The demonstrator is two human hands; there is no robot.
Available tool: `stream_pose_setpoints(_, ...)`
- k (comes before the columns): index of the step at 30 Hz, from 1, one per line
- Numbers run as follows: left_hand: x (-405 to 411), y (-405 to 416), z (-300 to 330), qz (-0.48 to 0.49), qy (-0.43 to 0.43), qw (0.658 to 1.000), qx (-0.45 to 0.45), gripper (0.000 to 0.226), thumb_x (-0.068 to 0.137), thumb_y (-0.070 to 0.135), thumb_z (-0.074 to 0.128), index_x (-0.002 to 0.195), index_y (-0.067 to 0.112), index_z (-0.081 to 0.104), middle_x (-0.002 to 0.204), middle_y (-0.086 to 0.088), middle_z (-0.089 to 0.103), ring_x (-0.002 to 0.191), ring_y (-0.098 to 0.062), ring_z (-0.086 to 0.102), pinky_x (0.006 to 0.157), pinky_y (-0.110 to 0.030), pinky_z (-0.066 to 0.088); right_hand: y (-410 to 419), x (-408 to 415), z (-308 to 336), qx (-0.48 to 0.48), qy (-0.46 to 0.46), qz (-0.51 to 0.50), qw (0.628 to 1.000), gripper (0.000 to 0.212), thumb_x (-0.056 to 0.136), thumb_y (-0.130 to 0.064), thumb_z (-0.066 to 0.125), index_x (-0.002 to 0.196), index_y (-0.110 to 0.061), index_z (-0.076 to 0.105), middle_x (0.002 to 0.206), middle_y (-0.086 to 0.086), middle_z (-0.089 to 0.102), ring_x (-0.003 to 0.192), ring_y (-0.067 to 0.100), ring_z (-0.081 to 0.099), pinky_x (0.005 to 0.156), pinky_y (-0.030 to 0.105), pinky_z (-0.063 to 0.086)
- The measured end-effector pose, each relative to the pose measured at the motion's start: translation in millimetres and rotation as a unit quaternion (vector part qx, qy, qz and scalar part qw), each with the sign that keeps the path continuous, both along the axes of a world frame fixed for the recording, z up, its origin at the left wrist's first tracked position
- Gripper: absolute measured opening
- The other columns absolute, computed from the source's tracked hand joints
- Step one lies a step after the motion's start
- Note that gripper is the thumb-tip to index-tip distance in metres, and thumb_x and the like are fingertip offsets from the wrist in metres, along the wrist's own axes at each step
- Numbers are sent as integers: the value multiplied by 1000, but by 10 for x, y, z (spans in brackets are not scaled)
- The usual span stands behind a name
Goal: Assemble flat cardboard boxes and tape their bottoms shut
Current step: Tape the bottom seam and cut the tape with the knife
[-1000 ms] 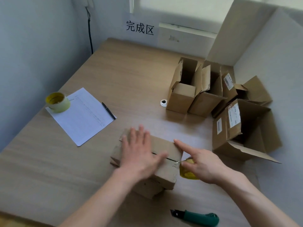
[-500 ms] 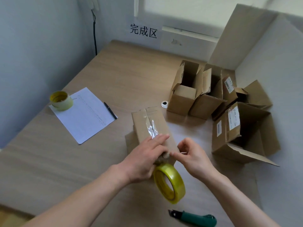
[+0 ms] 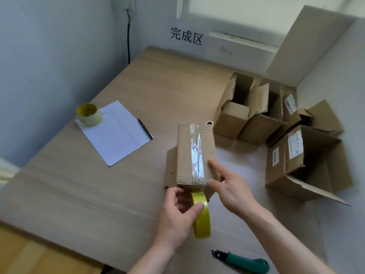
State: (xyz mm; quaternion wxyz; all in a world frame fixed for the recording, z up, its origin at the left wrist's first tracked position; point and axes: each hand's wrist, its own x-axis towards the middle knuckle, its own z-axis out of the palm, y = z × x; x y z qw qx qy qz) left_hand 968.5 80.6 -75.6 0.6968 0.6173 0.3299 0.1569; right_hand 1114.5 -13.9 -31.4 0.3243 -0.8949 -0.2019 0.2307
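A small cardboard box (image 3: 185,155) stands bottom-up near the middle of the table, with a strip of clear tape (image 3: 197,155) running along its centre seam. My left hand (image 3: 177,214) grips a yellow tape roll (image 3: 202,216) just below the box's near end, thumb over the roll's edge. My right hand (image 3: 231,186) rests against the box's near right corner, index finger straight on the top face and thumb on the near edge.
Several assembled open boxes (image 3: 237,111) crowd the right side, the largest (image 3: 302,163) lying on its side. A green utility knife (image 3: 243,261) lies by the near edge. A second tape roll (image 3: 89,114), a paper sheet (image 3: 116,133) and a pen (image 3: 145,126) sit at left.
The tape roll passed from my right hand to my left hand. The box was turned end-on and tape was laid along its seam. My right hand moved onto the box's right corner.
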Motion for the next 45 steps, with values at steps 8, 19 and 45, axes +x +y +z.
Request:
stream_pose_setpoints(8, 83, -62, -48, -24, 57, 995, -84, 29, 75, 24, 72, 102, 22, 61, 64, -12, 68, 56, -16, 58, 56, -26, 46, 43, 0, -51, -2, -6, 0, 1000, 68, 82, -30, 58, 145, -48, 38, 112, -11, 64, 105, 14, 58, 97, 38, 47)
stream_pose_setpoints(19, 220, 68, -160, -12, 129, 992, -7, 19, 85, 21, 73, 67, 27, 73, 72, 9, 74, 74, -12, 65, 72, -30, 51, -362, -92, -195, 158, 43, -55, 985, 55, 90, -31, 66, 140, -45, 47, 113, -15, 61, 95, 4, 62, 84, 24, 49)
stream_pose_setpoints(45, 320, 38, -328, 22, 116, 993, -14, 14, 71, 27, 67, 64, 16, 72, 55, 6, 61, 55, -13, 48, 56, -26, 39, -596, -408, -85, -90, -364, 190, 907, 23, 87, -27, 70, 110, -24, 67, 75, -2, 55, 55, 26, 53, 38, 32, 40)
